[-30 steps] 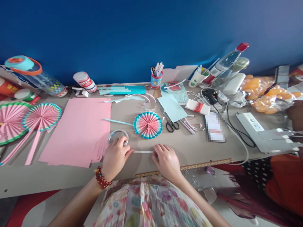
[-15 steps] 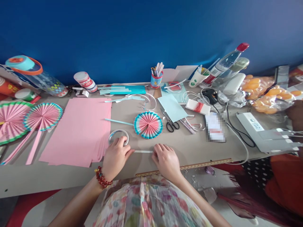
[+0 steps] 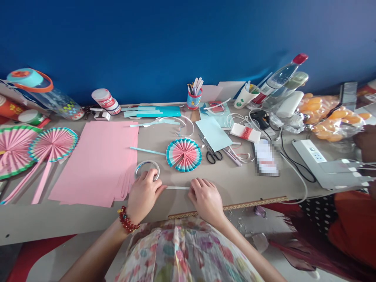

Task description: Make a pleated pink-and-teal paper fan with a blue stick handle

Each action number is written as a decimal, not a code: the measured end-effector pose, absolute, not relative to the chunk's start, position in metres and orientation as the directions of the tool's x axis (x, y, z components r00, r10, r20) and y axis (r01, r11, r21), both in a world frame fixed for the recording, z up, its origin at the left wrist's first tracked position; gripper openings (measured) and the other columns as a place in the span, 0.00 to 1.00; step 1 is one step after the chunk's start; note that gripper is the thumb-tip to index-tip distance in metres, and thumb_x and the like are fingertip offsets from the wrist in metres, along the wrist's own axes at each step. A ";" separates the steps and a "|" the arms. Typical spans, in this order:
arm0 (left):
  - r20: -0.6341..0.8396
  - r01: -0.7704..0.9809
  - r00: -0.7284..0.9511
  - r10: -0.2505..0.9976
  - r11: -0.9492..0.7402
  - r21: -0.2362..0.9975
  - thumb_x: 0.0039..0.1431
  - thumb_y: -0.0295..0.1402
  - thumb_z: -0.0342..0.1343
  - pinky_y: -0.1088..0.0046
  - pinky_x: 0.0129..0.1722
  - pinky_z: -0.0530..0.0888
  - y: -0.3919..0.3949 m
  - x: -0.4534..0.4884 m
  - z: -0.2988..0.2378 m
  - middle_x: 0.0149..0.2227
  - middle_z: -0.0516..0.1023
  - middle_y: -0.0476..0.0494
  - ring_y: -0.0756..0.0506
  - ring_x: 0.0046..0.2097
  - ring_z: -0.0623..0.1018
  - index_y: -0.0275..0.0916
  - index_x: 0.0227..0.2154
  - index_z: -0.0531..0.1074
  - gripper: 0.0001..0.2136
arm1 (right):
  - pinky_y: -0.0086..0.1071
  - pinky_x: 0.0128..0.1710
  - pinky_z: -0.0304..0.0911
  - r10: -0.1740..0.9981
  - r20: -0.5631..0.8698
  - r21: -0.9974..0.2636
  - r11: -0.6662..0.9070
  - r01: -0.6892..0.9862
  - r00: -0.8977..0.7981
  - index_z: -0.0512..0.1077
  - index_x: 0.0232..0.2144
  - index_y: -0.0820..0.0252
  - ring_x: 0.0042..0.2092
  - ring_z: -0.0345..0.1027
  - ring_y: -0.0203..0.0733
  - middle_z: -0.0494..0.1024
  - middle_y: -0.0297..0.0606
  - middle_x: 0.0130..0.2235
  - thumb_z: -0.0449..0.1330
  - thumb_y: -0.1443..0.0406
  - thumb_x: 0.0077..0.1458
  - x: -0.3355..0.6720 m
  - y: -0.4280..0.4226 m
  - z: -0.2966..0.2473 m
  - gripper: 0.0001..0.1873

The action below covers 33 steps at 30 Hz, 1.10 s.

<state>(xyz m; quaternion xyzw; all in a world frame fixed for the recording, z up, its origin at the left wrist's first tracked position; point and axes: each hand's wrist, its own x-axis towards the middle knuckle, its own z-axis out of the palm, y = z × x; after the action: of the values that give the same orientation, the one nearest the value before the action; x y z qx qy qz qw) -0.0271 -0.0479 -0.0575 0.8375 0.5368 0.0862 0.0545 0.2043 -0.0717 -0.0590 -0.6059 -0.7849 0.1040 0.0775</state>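
A thin white strip (image 3: 178, 188) lies flat on the grey table (image 3: 241, 182) between my two hands. My left hand (image 3: 144, 196), with a red bead bracelet at the wrist, pinches the strip's left end, fingers closed. My right hand (image 3: 206, 199) presses down on the strip's right end with curled fingers. A roll of clear tape (image 3: 147, 168) lies just beyond my left hand, touching its fingertips. A round pleated paper fan (image 3: 183, 155) in pink, white and teal lies behind the strip.
A stack of pink paper (image 3: 100, 160) lies to the left, with two larger handled fans (image 3: 35, 150) further left. Scissors (image 3: 212, 153), a light blue sheet (image 3: 214, 134), a pen cup (image 3: 194, 98), bottles, cables and a power strip (image 3: 311, 152) crowd the right. Another person sits at the right edge.
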 end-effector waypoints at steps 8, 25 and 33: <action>0.084 0.893 0.408 0.909 -0.417 0.168 0.64 0.37 0.57 0.65 0.37 0.71 -0.048 -0.027 -0.058 0.46 0.72 0.41 0.41 0.43 0.74 0.39 0.27 0.74 0.11 | 0.33 0.37 0.50 0.970 -0.009 -0.251 0.234 0.939 -0.244 0.65 0.29 0.57 0.35 0.66 0.41 0.74 0.34 0.30 0.57 0.71 0.56 0.203 -0.070 -0.057 0.06; 0.092 0.895 0.402 0.911 -0.412 0.169 0.64 0.37 0.56 0.65 0.36 0.70 -0.048 -0.027 -0.056 0.46 0.73 0.42 0.42 0.42 0.75 0.39 0.26 0.73 0.12 | 0.32 0.37 0.58 0.969 0.046 -0.385 0.240 0.891 -0.241 0.67 0.36 0.59 0.37 0.67 0.42 0.74 0.37 0.36 0.56 0.69 0.57 0.217 -0.076 -0.060 0.03; 0.072 0.897 0.399 0.914 -0.406 0.177 0.64 0.38 0.56 0.65 0.36 0.71 -0.048 -0.026 -0.056 0.46 0.72 0.41 0.42 0.42 0.75 0.39 0.26 0.73 0.12 | 0.34 0.44 0.64 0.928 0.127 -0.479 0.366 0.798 -0.350 0.71 0.43 0.57 0.42 0.69 0.42 0.76 0.41 0.43 0.52 0.69 0.64 0.231 -0.081 -0.063 0.10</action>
<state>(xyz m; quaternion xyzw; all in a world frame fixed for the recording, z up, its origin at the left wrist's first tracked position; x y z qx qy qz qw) -0.0264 -0.0481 -0.0560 0.8346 0.5424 0.0786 0.0548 0.2308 -0.0807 -0.0634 -0.5368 -0.8038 0.1697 0.1920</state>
